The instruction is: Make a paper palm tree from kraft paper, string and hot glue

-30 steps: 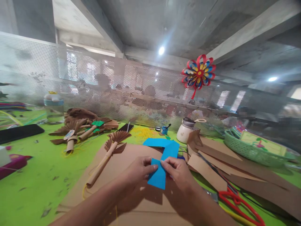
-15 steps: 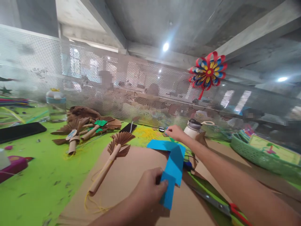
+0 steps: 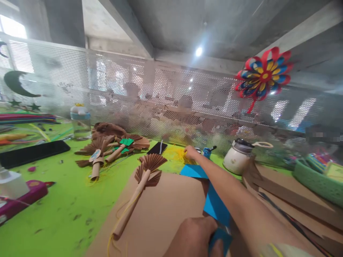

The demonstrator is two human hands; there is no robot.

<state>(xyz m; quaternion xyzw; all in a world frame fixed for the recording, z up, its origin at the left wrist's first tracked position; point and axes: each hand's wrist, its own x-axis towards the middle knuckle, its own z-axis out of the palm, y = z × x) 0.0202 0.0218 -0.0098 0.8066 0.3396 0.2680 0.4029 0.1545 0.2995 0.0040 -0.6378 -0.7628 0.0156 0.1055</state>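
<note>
My left hand [image 3: 195,235], low in the view, is closed on a small piece of blue paper [image 3: 221,241]. Beyond it, more blue paper [image 3: 215,203] lies partly under my right forearm, and a blue strip [image 3: 193,171] sits across the far edge of the brown cardboard [image 3: 171,200]. My right hand [image 3: 191,153] is stretched far out with bent fingers at a heap of yellow strands [image 3: 177,155]; what its fingertips pinch, if anything, is hidden. A pleated brown paper fan with a rolled handle [image 3: 131,207] rests on the cardboard.
More paper fans [image 3: 98,157] lie on the green table [image 3: 61,200] at left, near a water jar [image 3: 80,123] and a dark phone [image 3: 34,151]. A white flask [image 3: 237,157], cardboard sheets [image 3: 292,200] and a green basket [image 3: 318,182] stand right. Perforated mesh [image 3: 160,92] rises behind.
My right hand has moved left to the yellow strands. My left hand has come lower and nearer with its blue paper. The view has turned left, and the scissors are out of sight.
</note>
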